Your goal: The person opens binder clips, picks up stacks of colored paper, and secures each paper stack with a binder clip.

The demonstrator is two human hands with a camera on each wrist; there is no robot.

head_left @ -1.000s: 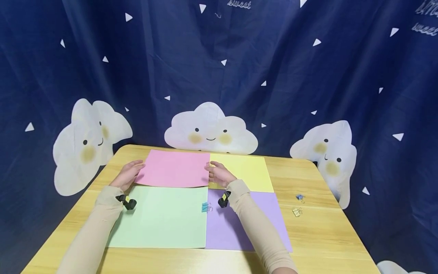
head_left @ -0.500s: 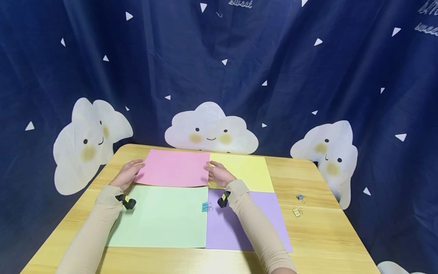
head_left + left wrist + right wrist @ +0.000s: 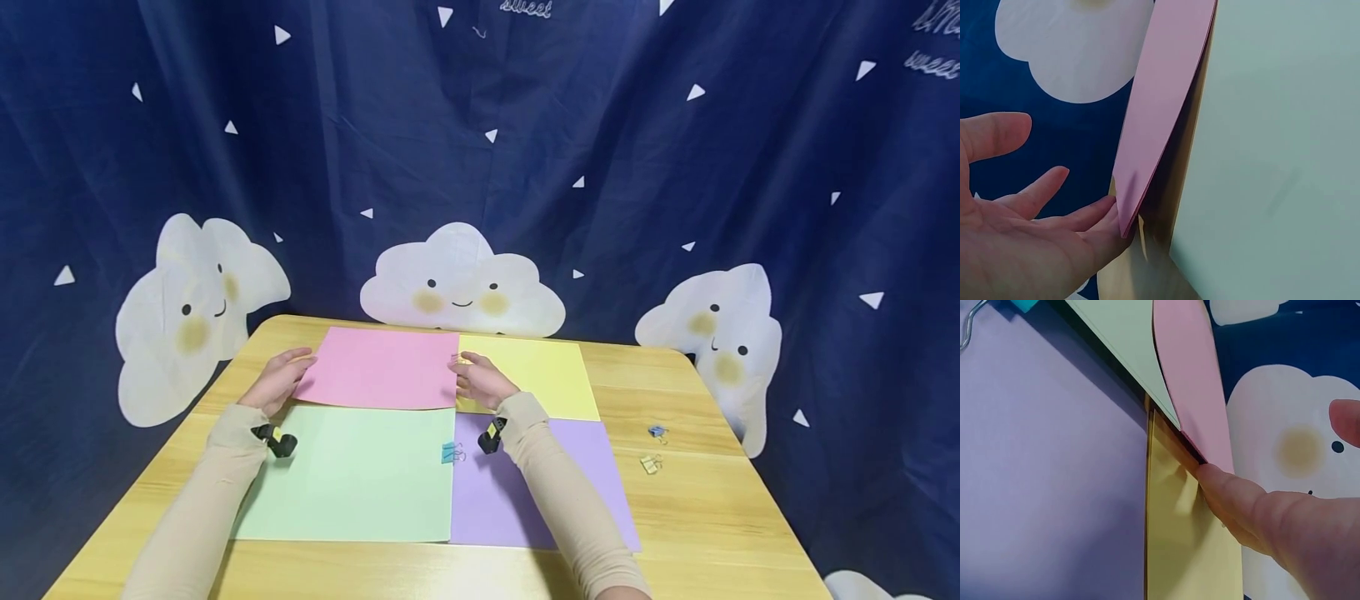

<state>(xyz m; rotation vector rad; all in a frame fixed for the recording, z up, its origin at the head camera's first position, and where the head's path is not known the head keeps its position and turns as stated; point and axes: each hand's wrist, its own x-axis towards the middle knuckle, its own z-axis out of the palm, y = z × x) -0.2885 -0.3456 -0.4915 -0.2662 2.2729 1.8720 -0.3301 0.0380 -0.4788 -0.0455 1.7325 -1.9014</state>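
Pink paper [image 3: 382, 367] lies at the back left of the table, its front edge bowed slightly up. My left hand [image 3: 278, 379] touches its left edge with extended fingers; in the left wrist view the thumb [image 3: 1004, 134] stands apart from the paper. At the opposite edge, the fingertips of my right hand [image 3: 483, 382] touch the pink paper, and the right wrist view shows that thumb [image 3: 1346, 422] clear of it too. Green paper [image 3: 352, 475] lies in front, with yellow paper [image 3: 536, 379] and purple paper [image 3: 555, 492] to the right.
A teal binder clip [image 3: 448, 452] sits at the green paper's right edge. A blue binder clip [image 3: 657, 431] and a cream binder clip [image 3: 650, 465] lie on the wooden table [image 3: 712, 517] at right. A dark blue curtain [image 3: 480, 167] hangs behind.
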